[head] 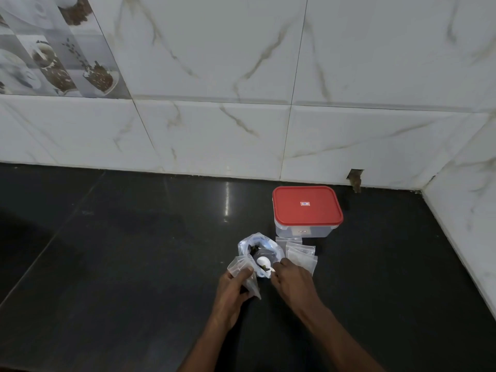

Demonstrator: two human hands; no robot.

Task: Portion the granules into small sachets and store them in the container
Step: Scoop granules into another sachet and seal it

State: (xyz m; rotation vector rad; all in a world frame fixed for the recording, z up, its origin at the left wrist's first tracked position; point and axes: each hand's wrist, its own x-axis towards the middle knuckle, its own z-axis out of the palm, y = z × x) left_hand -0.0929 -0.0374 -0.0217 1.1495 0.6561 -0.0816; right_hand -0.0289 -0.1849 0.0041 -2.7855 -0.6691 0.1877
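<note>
- Two grips work close together, well short of the desk's [107, 264] back edge. The left grip [233, 288] holds a clear sachet [237, 264], and the right grip [292, 277] pinches a white spoon [261, 261].
- Scooping looks like the step in hand. The granules [253, 248] lie in the open bag [249, 240] just beyond both grips, and the spoon should tip next into the sachet's mouth.
- Spare sachets [300, 253] lie beside the bag. The red-lidded container [307, 208] stands closed toward the back right corner.

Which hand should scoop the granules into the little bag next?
The right hand, probably. It pinches the white spoon over the open bag of dark granules, while the left hand grips a small clear sachet beside it.
</note>
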